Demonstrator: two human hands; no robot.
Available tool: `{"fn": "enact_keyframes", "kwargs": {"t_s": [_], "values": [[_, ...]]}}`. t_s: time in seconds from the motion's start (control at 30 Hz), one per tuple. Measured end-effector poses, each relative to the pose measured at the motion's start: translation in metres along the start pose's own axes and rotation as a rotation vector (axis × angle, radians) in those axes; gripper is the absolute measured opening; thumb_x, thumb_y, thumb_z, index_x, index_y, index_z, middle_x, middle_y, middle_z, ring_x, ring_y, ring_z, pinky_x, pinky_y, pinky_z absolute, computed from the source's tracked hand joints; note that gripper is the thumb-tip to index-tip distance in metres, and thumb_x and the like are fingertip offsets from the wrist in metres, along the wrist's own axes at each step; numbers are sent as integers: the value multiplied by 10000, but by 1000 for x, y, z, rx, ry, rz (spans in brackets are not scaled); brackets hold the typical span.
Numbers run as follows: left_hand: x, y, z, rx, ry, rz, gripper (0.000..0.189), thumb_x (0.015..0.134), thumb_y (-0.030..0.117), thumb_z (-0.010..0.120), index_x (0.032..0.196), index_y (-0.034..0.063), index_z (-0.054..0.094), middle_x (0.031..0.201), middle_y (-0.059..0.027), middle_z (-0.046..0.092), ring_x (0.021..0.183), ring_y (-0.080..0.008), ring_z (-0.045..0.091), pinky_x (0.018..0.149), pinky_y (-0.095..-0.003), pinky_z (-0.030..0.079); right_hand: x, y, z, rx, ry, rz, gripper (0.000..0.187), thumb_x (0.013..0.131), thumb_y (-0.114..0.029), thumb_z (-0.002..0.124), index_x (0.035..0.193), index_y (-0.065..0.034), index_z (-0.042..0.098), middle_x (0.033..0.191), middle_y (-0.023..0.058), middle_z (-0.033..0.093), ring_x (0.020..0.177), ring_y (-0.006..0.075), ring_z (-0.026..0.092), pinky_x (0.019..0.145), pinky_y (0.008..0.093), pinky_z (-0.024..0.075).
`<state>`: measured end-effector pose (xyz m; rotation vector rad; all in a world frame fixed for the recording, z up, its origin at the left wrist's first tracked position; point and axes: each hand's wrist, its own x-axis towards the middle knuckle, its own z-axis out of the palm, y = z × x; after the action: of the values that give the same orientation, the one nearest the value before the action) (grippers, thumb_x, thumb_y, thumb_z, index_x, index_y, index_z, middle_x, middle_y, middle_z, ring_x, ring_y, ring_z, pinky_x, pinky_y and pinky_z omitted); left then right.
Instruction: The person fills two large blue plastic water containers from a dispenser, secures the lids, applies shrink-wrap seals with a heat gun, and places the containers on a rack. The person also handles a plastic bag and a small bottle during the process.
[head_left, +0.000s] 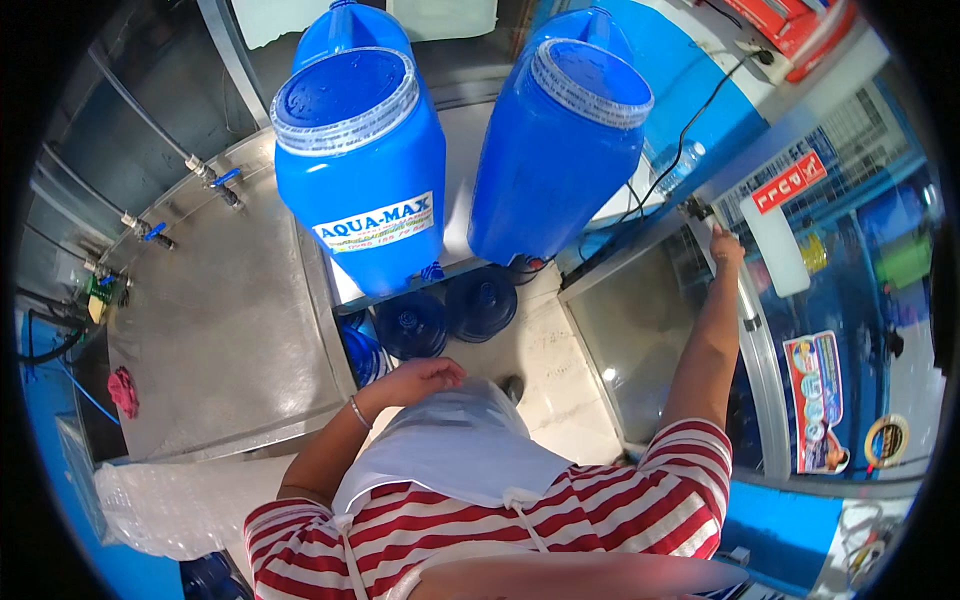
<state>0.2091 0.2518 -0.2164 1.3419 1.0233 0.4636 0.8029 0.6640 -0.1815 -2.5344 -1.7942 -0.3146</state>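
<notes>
My right hand (727, 248) is stretched out to the right and grips the metal frame (765, 375) of a glass door (832, 307), below a red pull sign (789, 180). My left hand (417, 379) is empty, its fingers loosely bent, in front of the white apron (450, 442) at my waist. Ahead of me, two large blue plastic water jugs stand side by side on a white surface. The left jug (367, 187) bears a printed label, and the right jug (551, 165) leans in the view. Both have a printed seal band around the wide cap.
To the left is a stainless steel counter (225, 315) with several blue-handled valves (225, 178) behind it and a pink cloth (122, 391) on it. Round blue bottles (480, 300) stand on the tiled floor (562, 360) beneath the jugs. A black cable (684, 135) hangs near the door.
</notes>
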Motion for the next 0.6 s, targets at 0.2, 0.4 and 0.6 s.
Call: {"fn": "enact_keyframes", "kwargs": {"t_s": [0.2,0.4,0.6], "values": [[-6,22,11,55,-151,138,295,970,158,536,1232,29,581,1143,-114,660,1081,-203,618,942,-329,466,-118,-40,-27,-30,313,-139,593,982,-563,339,1032,-80,680,968,209,692,925,383,644,864,461,462],[32,56,18,380,-126,425,395,926,99,577,1310,30,513,1210,-122,556,1158,-244,549,967,-358,455,-261,-74,-69,129,424,-187,439,975,-451,474,960,-66,684,930,212,647,903,406,600,799,506,479],[69,123,40,382,329,921,657,825,99,639,1409,1,353,1275,-236,458,1239,-385,440,1076,-431,336,-397,-90,-100,302,384,-183,352,981,-364,501,1031,-90,716,929,163,638,956,366,560,884,485,420]]}}
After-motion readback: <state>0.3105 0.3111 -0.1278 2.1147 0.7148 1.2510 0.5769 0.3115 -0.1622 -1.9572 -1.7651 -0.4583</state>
